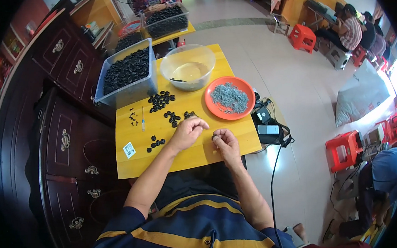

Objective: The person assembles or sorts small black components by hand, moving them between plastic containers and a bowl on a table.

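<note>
My right hand [228,144] pinches a small round black plastic part between thumb and fingertips, above the near right of the yellow table [192,156]. To its left is my left hand [190,131], its fingers curled and pointing toward the right one. Whatever lies in those left fingers is too small or hidden to make out. Just beyond the left hand lie more black plastic parts [172,119], some partly covered by it. A larger cluster of black parts [161,100] sits farther off, and a few more black parts [155,144] rest left of my left wrist.
An orange-red plate [210,107] holds small grey pieces. Beyond stand a clear bowl [167,74] and a bin [120,100] heaped with black parts. A thin screwdriver-like tool [143,120] and a white card [129,150] lie left. A black cable [275,169] hangs right; drawers [65,138] flank the table.
</note>
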`<state>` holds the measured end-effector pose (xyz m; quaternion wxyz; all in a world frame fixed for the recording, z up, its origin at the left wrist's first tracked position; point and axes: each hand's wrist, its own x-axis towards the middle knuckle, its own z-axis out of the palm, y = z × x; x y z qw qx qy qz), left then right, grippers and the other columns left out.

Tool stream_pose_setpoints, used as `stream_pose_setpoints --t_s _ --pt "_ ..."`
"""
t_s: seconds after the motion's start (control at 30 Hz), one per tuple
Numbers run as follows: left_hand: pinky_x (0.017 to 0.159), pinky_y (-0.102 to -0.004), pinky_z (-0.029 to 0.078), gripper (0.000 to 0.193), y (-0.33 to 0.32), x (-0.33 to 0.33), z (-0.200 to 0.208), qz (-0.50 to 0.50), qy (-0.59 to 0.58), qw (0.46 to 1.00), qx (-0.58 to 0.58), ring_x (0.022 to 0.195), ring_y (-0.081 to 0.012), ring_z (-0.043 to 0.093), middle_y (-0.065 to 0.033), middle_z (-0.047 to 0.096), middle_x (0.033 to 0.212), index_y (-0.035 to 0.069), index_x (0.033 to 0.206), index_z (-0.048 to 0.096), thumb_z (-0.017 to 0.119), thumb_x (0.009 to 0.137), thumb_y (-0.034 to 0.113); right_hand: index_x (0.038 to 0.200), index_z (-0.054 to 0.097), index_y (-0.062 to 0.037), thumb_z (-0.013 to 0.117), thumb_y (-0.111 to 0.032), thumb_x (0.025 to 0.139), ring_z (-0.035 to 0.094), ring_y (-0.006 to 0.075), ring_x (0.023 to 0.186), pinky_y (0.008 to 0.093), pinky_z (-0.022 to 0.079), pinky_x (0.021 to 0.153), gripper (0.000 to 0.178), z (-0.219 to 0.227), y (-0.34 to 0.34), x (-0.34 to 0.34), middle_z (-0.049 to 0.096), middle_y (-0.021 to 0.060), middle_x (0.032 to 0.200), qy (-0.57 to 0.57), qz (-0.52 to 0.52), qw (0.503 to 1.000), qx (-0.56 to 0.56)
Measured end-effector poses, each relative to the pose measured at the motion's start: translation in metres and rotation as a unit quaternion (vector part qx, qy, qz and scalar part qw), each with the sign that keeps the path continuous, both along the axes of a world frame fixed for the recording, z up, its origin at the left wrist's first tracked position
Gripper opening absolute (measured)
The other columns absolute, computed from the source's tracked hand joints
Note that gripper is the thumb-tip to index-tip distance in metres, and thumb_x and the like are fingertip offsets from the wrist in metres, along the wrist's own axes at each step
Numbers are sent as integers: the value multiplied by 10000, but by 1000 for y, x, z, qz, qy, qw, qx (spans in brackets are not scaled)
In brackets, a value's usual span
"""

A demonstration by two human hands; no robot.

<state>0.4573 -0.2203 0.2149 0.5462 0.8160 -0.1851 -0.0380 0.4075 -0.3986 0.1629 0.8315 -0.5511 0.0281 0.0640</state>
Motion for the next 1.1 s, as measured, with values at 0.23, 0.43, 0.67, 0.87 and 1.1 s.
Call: stream_pose_setpoints --t_s 0.23,0.43,0.67,0.87,1.1 --pt "689 -227 481 137 41 -48 -1 57 120 989 -59 731 -65 566 3 621 870 13 974 677 554 915 17 1053 574 -42 604 -66 942 559 66 719 216 470 648 117 5 34 -12 588 -14 846 -26 20 999 -27" --pt "653 -185 464 136 54 -62 -18 102 91 979 -153 696 -17 522 29 592 856 4 1047 609 596 912 -4 1038 579 -33 605 -66 945 567 67 717 224 481 635 102 -3 51 -16 595 -9 841 -29 15 998 -57" --pt "663 -193 485 133 57 -60 -24 141 24 982 -125 714 -27 557 16 587 823 4 1015 579 626 891 -7 1050 582 -23 598 -35 953 593 64 757 209 492 672 98 -16 55 -13 612 -7 881 -57 7 996 -70" --pt "637 -214 489 136 47 -56 -26 124 11 988 -96 673 -41 565 3 606 808 3 1007 582 627 879 -8 1028 617 -14 633 -63 929 589 64 691 224 486 622 111 -19 56 -13 631 -3 809 -64 -11 994 -90" --pt "654 -204 479 182 38 -55 -18 101 -14 995 -2 705 -36 557 9 612 839 17 1034 583 630 867 -37 1011 629 -23 639 -69 927 558 46 650 209 459 584 97 -10 53 -16 625 -13 778 -53 7 992 -118"
